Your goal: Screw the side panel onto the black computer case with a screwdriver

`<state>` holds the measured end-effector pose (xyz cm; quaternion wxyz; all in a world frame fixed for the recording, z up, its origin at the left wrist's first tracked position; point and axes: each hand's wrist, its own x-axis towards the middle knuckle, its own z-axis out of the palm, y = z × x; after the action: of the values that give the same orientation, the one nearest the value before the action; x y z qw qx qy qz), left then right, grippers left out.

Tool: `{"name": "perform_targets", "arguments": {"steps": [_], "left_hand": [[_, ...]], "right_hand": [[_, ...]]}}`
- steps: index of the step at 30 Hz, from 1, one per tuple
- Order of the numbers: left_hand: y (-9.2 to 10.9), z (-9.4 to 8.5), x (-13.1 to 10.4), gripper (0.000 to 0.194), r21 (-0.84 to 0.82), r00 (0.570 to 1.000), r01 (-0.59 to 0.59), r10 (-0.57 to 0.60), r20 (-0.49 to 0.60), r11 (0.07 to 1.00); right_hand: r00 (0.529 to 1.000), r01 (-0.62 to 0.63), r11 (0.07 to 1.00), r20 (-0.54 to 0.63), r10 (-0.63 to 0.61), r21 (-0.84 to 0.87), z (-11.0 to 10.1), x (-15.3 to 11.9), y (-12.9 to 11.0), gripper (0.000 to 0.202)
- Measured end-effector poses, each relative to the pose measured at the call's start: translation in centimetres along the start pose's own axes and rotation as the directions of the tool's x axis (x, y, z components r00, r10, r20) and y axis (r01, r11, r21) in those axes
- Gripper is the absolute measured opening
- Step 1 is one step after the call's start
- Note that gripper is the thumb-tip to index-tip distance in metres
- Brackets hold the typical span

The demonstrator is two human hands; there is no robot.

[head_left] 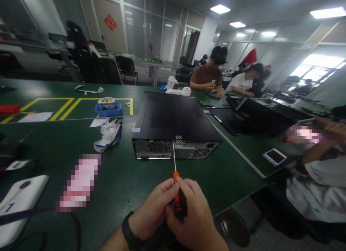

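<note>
A black desktop computer case [173, 115] lies flat on the green table, its rear panel facing me. Both my hands grip one screwdriver with an orange handle [176, 175]. Its long metal shaft points away from me, and the tip meets the upper edge of the rear panel near the middle. My left hand [154, 204], with a black band on the wrist, pinches the handle from the left. My right hand [194, 207] wraps round it from the right. A fan grille and a power supply show on the panel. The screw at the tip is too small to make out.
Left of the case lie white work gloves [108, 133], a blue tray [108, 109] and a white numbered device [23, 204]. On the right are a phone [274, 157], another opened black case [266, 112] and a seated person's arm. Co-workers sit across the table.
</note>
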<state>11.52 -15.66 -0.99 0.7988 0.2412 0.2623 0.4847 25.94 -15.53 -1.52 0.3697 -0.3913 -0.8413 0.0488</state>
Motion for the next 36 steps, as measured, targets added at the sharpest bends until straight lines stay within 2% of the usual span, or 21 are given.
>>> {"name": "perform_targets", "arguments": {"steps": [7, 10, 14, 18, 22, 25, 31, 33, 36], "left_hand": [[0.3, 0.3, 0.0, 0.032, 0.064, 1.000, -0.022, 0.021, 0.018, 0.998], [0.8, 0.3, -0.1, 0.034, 0.116, 0.999, -0.022, 0.027, -0.042, 0.993], [1.6, -0.1, 0.0, 0.034, 0.322, 0.987, -0.038, 0.086, -0.138, 0.946], [2.6, -0.7, 0.0, 0.033, 0.477, 0.947, -0.064, 0.204, -0.249, 0.877], [4.1, -1.4, 0.0, 0.036, 0.593, 0.878, -0.111, 0.358, -0.317, 0.797], [5.3, -1.9, 0.2, 0.041, 0.659, 0.799, -0.165, 0.492, -0.347, 0.733], [7.6, -3.2, 1.0, 0.043, 0.808, 0.538, -0.257, 0.773, -0.336, 0.530], [8.2, -4.0, 1.4, 0.046, 0.845, 0.458, -0.239, 0.823, -0.336, 0.478], [9.0, -5.3, 2.1, 0.052, 0.912, 0.309, -0.123, 0.889, -0.339, 0.391]], "right_hand": [[0.998, 0.020, 0.996, -0.061, -0.025, -0.083, 0.4, 0.2, -0.1, 0.050], [0.996, 0.025, 0.997, -0.088, -0.031, -0.067, 0.4, 0.5, -0.3, 0.047], [0.986, 0.002, 0.998, -0.165, -0.012, -0.064, 0.4, 0.9, -0.8, 0.040], [0.965, -0.033, 0.994, -0.264, 0.004, -0.104, 0.4, 1.0, -0.8, 0.037], [0.947, -0.084, 0.987, -0.319, 0.036, -0.137, 0.7, 0.9, -0.6, 0.032], [0.941, -0.096, 0.988, -0.334, 0.051, -0.120, 0.7, 1.0, -0.6, 0.030], [0.942, -0.053, 0.997, -0.335, 0.031, -0.057, 0.2, 0.4, -0.9, 0.037], [0.933, -0.027, 0.999, -0.361, 0.016, -0.028, -0.1, 0.1, -0.6, 0.043], [0.903, -0.037, 0.999, -0.429, 0.034, 0.002, -0.5, 0.2, 0.9, 0.048]]}}
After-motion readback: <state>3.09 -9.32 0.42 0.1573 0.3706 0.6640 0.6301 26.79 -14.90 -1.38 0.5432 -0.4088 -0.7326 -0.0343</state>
